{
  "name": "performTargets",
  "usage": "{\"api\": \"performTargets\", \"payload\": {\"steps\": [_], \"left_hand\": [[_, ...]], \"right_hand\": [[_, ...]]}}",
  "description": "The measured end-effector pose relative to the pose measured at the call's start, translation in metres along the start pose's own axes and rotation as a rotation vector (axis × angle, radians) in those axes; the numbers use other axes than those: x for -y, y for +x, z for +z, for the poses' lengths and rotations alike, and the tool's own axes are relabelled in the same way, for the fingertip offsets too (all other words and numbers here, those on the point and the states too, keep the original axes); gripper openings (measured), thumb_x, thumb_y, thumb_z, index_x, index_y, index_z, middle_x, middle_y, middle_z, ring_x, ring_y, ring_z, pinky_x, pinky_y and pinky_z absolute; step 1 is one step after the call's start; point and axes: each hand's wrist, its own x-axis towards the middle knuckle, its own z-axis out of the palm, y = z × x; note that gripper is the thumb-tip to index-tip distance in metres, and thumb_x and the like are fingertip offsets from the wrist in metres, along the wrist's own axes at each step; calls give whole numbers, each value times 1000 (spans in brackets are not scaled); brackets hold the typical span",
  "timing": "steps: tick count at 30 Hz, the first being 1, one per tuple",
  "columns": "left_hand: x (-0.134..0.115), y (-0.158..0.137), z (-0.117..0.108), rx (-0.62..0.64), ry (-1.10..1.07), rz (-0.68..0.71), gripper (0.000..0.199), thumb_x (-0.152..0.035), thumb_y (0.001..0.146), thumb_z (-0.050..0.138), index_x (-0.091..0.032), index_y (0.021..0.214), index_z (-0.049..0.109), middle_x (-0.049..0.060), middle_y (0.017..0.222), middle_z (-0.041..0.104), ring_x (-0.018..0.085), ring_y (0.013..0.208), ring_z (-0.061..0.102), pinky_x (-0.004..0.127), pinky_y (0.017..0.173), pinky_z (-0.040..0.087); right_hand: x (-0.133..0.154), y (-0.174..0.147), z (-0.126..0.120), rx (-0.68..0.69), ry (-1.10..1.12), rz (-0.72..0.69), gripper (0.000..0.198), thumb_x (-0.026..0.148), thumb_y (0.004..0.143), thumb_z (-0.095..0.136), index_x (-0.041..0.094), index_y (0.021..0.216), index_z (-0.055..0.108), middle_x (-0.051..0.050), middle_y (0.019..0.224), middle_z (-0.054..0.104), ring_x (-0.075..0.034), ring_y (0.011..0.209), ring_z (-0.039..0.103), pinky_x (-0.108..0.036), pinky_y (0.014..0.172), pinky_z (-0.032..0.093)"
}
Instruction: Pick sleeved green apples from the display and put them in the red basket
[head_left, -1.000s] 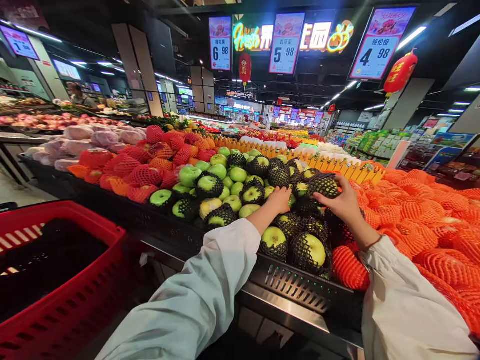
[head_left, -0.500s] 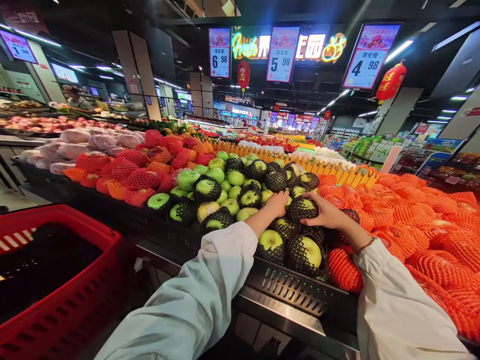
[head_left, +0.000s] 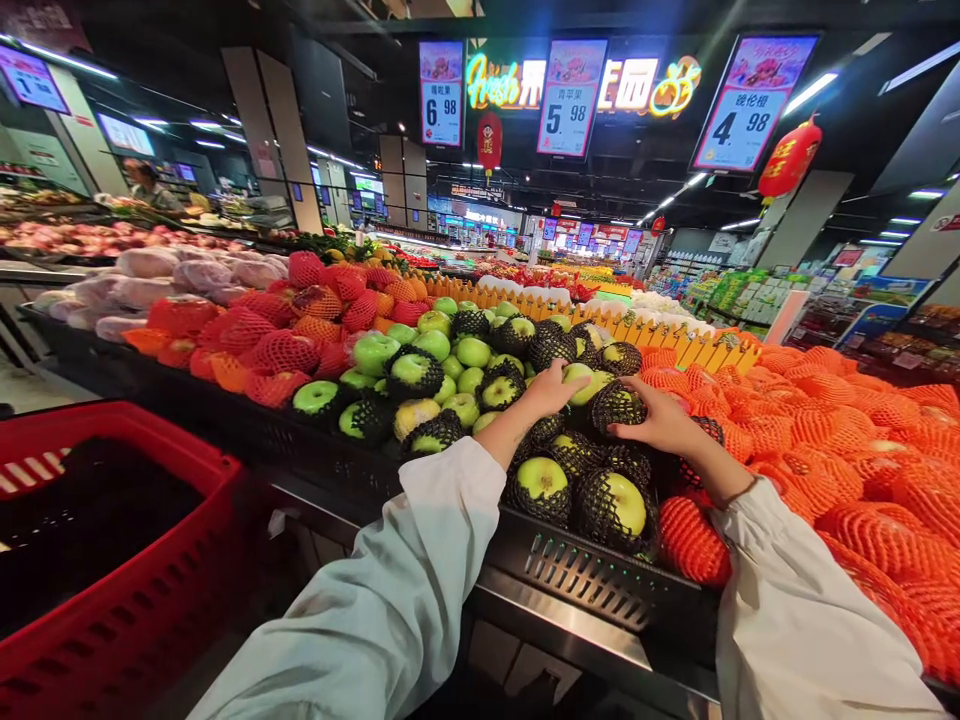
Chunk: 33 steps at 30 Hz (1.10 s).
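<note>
My right hand (head_left: 661, 416) is curled round the right side of a green apple in black foam netting (head_left: 611, 408), its thumb below and fingers behind. Just left of it, my left hand (head_left: 551, 391) has its fingers at a bare green apple (head_left: 579, 376) and appears to grip it; part of that grip is hidden. More green apples surround both hands, some bare and some netted. Two large netted apples, one on the left (head_left: 541, 479) and one on the right (head_left: 624, 503), sit in front of my hands at the display's near edge.
A black slotted crate wall (head_left: 585, 572) edges the display. Orange-netted fruit (head_left: 847, 440) is heaped on the right, red-netted fruit (head_left: 281, 352) on the left. A red shopping basket (head_left: 187, 520) stands at lower left. A low yellow fence (head_left: 637, 330) runs behind the apples.
My left hand has risen slightly from among the apples, and a bare green apple now shows at its fingers. My right hand stays round the netted apple, which has shifted slightly right.
</note>
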Motion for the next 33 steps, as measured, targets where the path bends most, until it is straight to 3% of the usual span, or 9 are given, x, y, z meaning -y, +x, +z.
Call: {"api": "performTargets", "payload": {"steps": [6,10,15,18,21,24,28,31,33], "left_hand": [[4,4,4,-190,-275,20,42,-58,95,46,-26,122,51,6,118,68,26,109,65,36,88,54],[2,2,4,-300,-500,34,43,-58,95,43,-27,124,47,6,118,64,22,96,67,27,66,55],[-10,-4,5,-188,-783,-58,44,-57,97,37,-25,126,45,3,95,66,13,60,64,20,47,44],[-16,-7,7,-113,-877,-73,42,-54,98,36,-24,126,45,3,89,67,12,60,66,17,45,42],[-19,-9,9,-59,-916,-51,43,-54,96,44,-24,127,46,4,96,68,14,68,68,17,47,44],[-20,-12,11,-51,-840,59,53,-54,88,61,-23,129,48,8,120,65,17,83,68,19,54,49],[-20,-15,16,-49,-646,290,70,-46,75,81,-21,132,49,10,142,54,24,112,62,29,84,56],[-19,-17,21,35,-582,411,77,-45,73,83,-21,137,48,11,145,52,26,118,60,36,99,52],[-19,-18,21,84,-546,426,76,-43,77,80,-23,143,45,11,148,51,27,122,59,38,101,51]], "right_hand": [[7,0,-1,152,20,-231,70,54,76,77,21,133,54,-13,128,57,-34,123,54,-52,110,41],[14,-1,-2,211,39,-293,72,54,78,77,22,138,53,-12,132,55,-33,127,52,-51,112,39],[11,0,1,298,126,-158,81,59,80,74,24,146,46,-11,149,47,-33,139,44,-50,119,33],[9,4,4,238,145,-143,72,58,78,76,23,137,53,-11,141,55,-33,132,51,-52,117,36],[10,6,6,165,157,-189,70,56,74,81,22,130,54,-11,134,59,-34,127,54,-53,115,39],[13,6,7,136,243,-151,91,59,68,84,22,140,41,-14,140,54,-34,132,51,-53,116,38],[16,5,7,97,413,-24,114,66,67,82,22,151,17,-19,151,41,-35,137,47,-53,116,40],[17,6,6,-26,460,-19,107,68,70,79,23,148,21,-18,151,40,-34,136,47,-51,116,40],[17,7,5,-100,460,-8,94,67,70,78,23,139,32,-15,142,50,-33,128,54,-49,110,46]]}}
